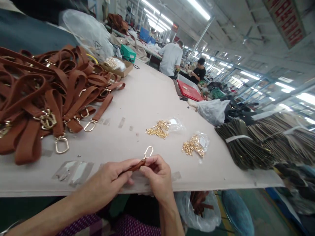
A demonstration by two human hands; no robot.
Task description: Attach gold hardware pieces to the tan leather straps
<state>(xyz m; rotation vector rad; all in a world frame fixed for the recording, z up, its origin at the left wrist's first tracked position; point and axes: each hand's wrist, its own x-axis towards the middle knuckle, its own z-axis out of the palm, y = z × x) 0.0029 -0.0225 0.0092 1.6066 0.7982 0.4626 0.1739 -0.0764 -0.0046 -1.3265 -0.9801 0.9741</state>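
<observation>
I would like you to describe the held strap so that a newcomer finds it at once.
On the pale worktable, find the near edge, this side of the two heaps of gold pieces. There the left hand and right hand hold a brown strap with a gold oval ring at its end. Other brown straps lie piled at the left; only this one is held.

I see the bare left forearm (73, 208) slanting in low and the right forearm (170, 214) rising steeply; the left hand (115, 175) and right hand (158, 175) nearly meet, each bent into a close pinch.
</observation>
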